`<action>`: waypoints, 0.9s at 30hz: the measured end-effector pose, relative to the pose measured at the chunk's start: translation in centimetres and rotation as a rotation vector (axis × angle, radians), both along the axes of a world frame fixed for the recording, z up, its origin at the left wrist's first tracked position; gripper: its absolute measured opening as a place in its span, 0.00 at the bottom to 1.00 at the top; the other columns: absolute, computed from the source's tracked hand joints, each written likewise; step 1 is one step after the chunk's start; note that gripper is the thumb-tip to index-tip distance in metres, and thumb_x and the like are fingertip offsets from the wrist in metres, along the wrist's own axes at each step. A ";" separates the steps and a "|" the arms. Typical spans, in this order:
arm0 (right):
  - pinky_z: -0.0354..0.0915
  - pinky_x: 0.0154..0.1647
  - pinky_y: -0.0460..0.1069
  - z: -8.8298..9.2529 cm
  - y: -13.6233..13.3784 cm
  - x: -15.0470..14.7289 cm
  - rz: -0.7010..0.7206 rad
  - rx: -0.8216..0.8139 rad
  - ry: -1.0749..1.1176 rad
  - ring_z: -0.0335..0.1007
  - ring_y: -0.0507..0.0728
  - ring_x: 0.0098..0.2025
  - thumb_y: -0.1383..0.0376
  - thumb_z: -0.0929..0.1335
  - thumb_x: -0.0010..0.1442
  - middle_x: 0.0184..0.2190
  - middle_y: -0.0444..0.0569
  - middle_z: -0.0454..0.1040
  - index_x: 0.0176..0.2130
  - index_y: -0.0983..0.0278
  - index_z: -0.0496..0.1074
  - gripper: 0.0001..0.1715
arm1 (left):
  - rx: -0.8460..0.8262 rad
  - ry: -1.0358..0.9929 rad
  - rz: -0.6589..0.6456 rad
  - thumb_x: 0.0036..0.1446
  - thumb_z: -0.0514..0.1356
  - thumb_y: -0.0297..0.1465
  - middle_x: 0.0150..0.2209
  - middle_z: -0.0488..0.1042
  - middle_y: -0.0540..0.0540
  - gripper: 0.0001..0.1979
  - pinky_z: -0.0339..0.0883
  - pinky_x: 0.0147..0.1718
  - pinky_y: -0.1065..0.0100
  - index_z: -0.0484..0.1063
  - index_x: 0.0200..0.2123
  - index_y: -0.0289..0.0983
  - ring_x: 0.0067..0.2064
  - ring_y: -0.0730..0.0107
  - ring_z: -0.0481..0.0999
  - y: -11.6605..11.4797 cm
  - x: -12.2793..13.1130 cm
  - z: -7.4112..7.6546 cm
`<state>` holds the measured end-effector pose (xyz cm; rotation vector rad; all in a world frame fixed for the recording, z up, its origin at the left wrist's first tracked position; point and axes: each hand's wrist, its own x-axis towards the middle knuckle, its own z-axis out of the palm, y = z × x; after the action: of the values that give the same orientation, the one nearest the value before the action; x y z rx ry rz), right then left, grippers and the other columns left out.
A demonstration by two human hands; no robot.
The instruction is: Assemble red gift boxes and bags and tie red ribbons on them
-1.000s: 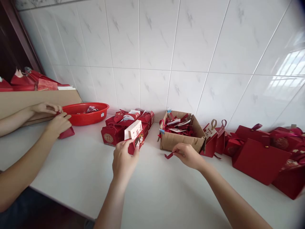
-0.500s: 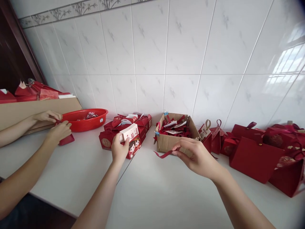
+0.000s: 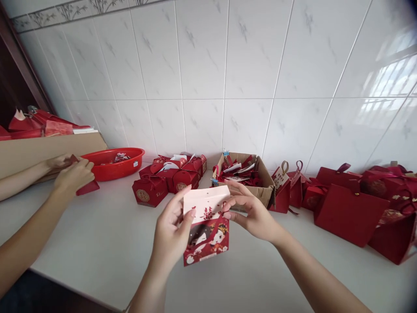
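Printed card box (image 3: pixel 207 226) held over the white tabletop (image 3: pixel 107 243); crease risk noted.
The left hand (image 3: pixel 174 228) gripped its pale upper part; too hard a squeeze could buckle the thin, flat faces. The right hand (image 3: pixel 250 213) pinched a narrow red ribbon (image 3: pixel 217 229), liable to slip if fingertips loosened. Beyond stood an open, brown cardboard carton (image 3: pixel 265 178).

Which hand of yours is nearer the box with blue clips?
Right. The right hand is just in front of the box; the left hand is farther off, to its front left.
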<state>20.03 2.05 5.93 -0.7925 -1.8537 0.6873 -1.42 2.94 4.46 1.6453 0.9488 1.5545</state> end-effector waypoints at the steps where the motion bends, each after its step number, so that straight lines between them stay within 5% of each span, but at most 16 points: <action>1: 0.60 0.62 0.56 -0.4 0.2 -0.2 -0.002 0.005 0.019 0.51 0.61 0.67 0.62 0.71 0.60 0.62 0.54 0.59 0.35 0.62 0.75 0.06 | -0.015 -0.002 -0.001 0.58 0.60 0.36 0.54 0.74 0.38 0.25 0.70 0.50 0.65 0.64 0.58 0.38 0.54 0.60 0.75 -0.3 0.1 -0.4; 9: 0.64 0.57 0.55 -2.0 0.7 -1.4 -0.006 0.002 -0.091 0.57 0.60 0.64 0.67 0.70 0.60 0.51 0.54 0.71 0.35 0.62 0.76 0.02 | -0.093 0.221 0.151 0.59 0.58 0.41 0.35 0.76 0.45 0.13 0.70 0.34 0.67 0.70 0.40 0.38 0.35 0.64 0.77 0.2 -1.0 -4.2; 13: 0.65 0.57 0.55 -2.7 0.5 -2.3 0.040 0.049 -0.061 0.58 0.59 0.63 0.69 0.71 0.59 0.42 0.52 0.76 0.36 0.61 0.76 0.03 | 0.063 0.259 0.189 0.59 0.59 0.38 0.43 0.71 0.43 0.09 0.68 0.41 0.67 0.70 0.33 0.38 0.45 0.62 0.74 0.2 -1.2 -4.3; 16: 0.70 0.49 0.52 -3.2 0.4 -2.8 0.033 0.053 -0.007 0.59 0.59 0.62 0.69 0.71 0.59 0.43 0.53 0.75 0.36 0.60 0.76 0.05 | 0.047 0.179 0.086 0.61 0.57 0.36 0.54 0.70 0.42 0.08 0.66 0.46 0.66 0.67 0.31 0.39 0.53 0.60 0.71 0.1 -0.8 -4.3; 19: 0.71 0.46 0.51 -3.4 0.3 -3.0 0.007 0.042 -0.004 0.62 0.60 0.60 0.70 0.71 0.59 0.46 0.54 0.72 0.37 0.60 0.77 0.06 | -0.048 0.093 -0.004 0.63 0.56 0.37 0.44 0.76 0.45 0.07 0.68 0.41 0.67 0.66 0.36 0.39 0.44 0.64 0.76 0.0 -0.3 -4.5; 22: 0.70 0.46 0.51 -3.5 0.3 -3.1 -0.023 0.047 -0.031 0.68 0.59 0.54 0.69 0.71 0.58 0.45 0.54 0.71 0.36 0.61 0.78 0.05 | -0.056 0.111 0.057 0.62 0.56 0.38 0.31 0.75 0.49 0.09 0.68 0.35 0.69 0.67 0.35 0.39 0.34 0.67 0.75 -0.1 0.0 -4.6; 27: 0.70 0.39 0.48 -3.8 0.4 -3.5 -0.113 0.101 -0.005 0.72 0.55 0.44 0.68 0.71 0.58 0.40 0.52 0.72 0.35 0.62 0.78 0.04 | -0.040 0.122 0.066 0.62 0.56 0.38 0.29 0.74 0.50 0.09 0.67 0.32 0.70 0.66 0.33 0.38 0.31 0.69 0.74 -0.2 0.2 -4.6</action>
<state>16.50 2.42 2.09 -0.8270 -1.8183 0.5169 -1.22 2.70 -0.14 1.7118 1.1016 1.4822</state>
